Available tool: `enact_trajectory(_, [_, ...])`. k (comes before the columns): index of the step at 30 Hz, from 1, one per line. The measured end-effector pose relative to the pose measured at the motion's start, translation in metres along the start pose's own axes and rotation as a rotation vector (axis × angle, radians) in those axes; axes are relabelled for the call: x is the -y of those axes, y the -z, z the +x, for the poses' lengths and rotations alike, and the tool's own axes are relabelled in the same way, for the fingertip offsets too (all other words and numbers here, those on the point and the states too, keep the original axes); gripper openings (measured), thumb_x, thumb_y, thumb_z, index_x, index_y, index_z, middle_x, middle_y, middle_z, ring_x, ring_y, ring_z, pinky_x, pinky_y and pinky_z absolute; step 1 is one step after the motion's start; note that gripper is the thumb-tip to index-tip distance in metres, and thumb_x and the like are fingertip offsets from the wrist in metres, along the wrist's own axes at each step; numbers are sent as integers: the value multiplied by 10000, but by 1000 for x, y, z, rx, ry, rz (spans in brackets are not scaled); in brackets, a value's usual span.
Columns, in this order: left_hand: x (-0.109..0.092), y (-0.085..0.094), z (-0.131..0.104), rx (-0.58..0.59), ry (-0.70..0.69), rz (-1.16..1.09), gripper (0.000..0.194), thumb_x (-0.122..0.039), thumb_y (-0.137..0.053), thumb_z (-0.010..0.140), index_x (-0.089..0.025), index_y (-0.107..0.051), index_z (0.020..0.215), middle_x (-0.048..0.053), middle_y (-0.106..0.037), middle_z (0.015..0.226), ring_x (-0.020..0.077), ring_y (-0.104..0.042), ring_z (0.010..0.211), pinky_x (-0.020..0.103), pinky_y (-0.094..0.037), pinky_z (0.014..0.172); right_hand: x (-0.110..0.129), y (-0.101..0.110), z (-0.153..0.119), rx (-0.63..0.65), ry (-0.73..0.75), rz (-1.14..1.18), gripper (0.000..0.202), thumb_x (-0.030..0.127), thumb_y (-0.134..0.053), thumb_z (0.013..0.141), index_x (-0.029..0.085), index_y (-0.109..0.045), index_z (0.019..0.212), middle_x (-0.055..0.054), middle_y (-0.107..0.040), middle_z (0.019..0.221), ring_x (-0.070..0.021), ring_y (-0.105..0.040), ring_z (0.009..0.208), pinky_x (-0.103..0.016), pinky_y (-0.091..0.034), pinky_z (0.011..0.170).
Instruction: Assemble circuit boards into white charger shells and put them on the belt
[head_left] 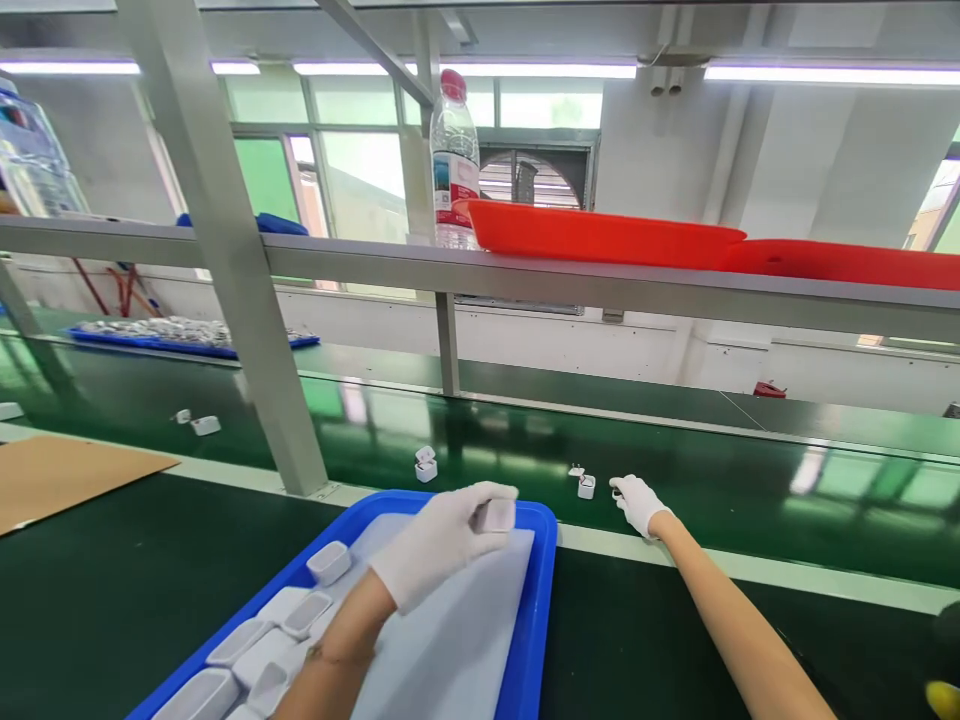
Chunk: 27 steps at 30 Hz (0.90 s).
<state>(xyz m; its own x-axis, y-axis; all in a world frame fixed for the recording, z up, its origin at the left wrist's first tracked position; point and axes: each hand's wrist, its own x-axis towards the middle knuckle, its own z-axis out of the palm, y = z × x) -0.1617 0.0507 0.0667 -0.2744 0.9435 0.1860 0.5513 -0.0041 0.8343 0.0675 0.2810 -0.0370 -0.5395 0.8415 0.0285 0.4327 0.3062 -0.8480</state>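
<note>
My left hand (442, 545), in a white glove, is closed around a small white plastic housing (498, 516) above a blue tray (549, 600). White rounded plastic housings (259, 655) lie in rows along the tray's left side, beside a pale sheet (450, 640). Over the green belt, my right hand (637, 503), also gloved, has its fingers curled together; whatever they hold, if anything, is too small to make out. Just left of its fingertips is a small white box-shaped part (586, 487) with a pronged piece (577, 470) against it. Another white two-piece part (426, 464) rests farther left.
A metal post (225, 240) rises left of the tray to a shelf rail (360, 268). Red trays (600, 232) and a water bottle (454, 165) stand on the shelf. Cardboard (67, 475) lies at left. More white parts (205, 425) are on the belt.
</note>
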Motion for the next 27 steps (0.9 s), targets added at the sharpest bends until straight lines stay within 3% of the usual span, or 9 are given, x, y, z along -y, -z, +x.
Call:
enact_trajectory(4, [-20, -56, -18, 240, -147, -101, 458, -147, -733, 690, -251, -659, 1130, 19, -697, 1123, 222, -620, 1039, 330, -473, 938, 20, -1, -30, 38, 48, 364, 284, 382, -537, 941, 170, -575, 1127, -61, -620, 1045, -163, -624, 830, -319, -531, 713])
enact_trajectory(7, [-26, -97, -36, 386, -137, -178, 581, -107, -708, 644, -221, -620, 1207, 56, -675, 1179, 242, -620, 1055, 334, -477, 937, 32, 10, -69, 50, 64, 611, 401, 507, -507, 915, 159, -538, 1112, -52, -630, 916, -114, -565, 626, -264, -463, 580])
enact_trajectory(11, [-30, -129, -60, 536, -103, -214, 512, -120, -670, 640, -218, -647, 1143, 73, -643, 1190, 266, -570, 1110, 390, -416, 998, 36, 22, -139, 8, 43, 835, 435, 585, -521, 853, 198, -550, 1049, -33, -604, 820, -92, -468, 547, -242, -356, 525])
enact_trajectory(14, [-30, -144, -72, 575, -29, -278, 427, -151, -643, 662, -178, -645, 1089, 83, -660, 1082, 253, -601, 994, 389, -457, 911, 34, 20, -184, -18, 7, 932, 356, 409, -690, 766, 200, -580, 1032, -23, -604, 817, -64, -371, 505, -231, -293, 497])
enact_trajectory(17, [-21, -157, -80, 570, 37, -372, 362, -171, -625, 685, -158, -627, 1047, 73, -674, 967, 233, -619, 897, 368, -487, 823, 29, 10, -215, -14, -53, 1002, 512, 164, -760, 649, 225, -571, 1121, 0, -625, 771, -40, -331, 454, -214, -255, 466])
enact_trajectory(19, [-14, -161, -82, 548, 40, -382, 335, -171, -633, 682, -165, -627, 1017, 66, -678, 954, 229, -621, 875, 362, -493, 798, 26, 3, -228, -11, -105, 1031, 515, 207, -753, 695, 240, -564, 1173, -10, -635, 787, -56, -413, 469, -209, -298, 463])
enact_trajectory(21, [-8, -162, -84, 527, 33, -370, 368, -180, -648, 684, -180, -623, 1051, 77, -676, 1032, 239, -618, 922, 368, -492, 829, 26, -3, -236, -29, -131, 1043, 458, 284, -744, 752, 251, -585, 1180, -53, -641, 966, -104, -547, 628, -233, -411, 528])
enact_trajectory(24, [-6, -159, -86, 501, 16, -352, 425, -207, -651, 708, -204, -608, 1130, 94, -641, 1195, 259, -597, 1048, 382, -472, 918, 29, -7, -239, -125, -134, 1053, 442, 328, -769, 750, 269, -628, 1165, -64, -551, 1224, -144, -556, 893, -271, -496, 695])
enact_trajectory(27, [-9, -157, -90, 482, -35, -258, 387, -225, -627, 740, -228, -625, 1126, 83, -653, 1194, 264, -607, 1042, 388, -479, 914, 33, -9, -233, -228, -129, 1058, 449, 349, -806, 703, 230, -675, 1115, -67, -583, 1140, -110, -532, 791, -219, -474, 628])
